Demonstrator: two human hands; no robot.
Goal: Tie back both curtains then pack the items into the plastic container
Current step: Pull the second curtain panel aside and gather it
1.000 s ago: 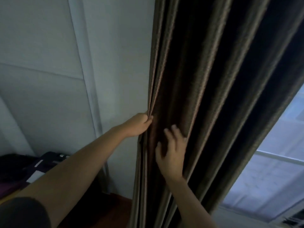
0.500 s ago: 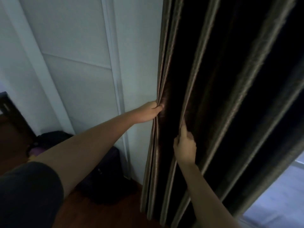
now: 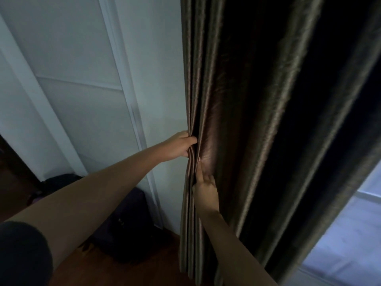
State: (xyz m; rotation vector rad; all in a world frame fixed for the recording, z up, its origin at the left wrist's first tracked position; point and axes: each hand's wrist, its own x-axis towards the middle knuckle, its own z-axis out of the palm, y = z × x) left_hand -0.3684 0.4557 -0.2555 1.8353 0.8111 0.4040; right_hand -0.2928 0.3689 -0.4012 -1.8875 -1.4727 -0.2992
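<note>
A dark bag (image 3: 127,234) is sitting on the floor below the left hand (image 3: 178,146), which is gripping the bunched edge folds of the curtain (image 3: 257,120), fingers curled round them. Just below it, the right hand (image 3: 206,191) is laying its forefinger straight up the cloth. Its other fingers are hiding in a fold, so whether it is gripping cannot be told.
</note>
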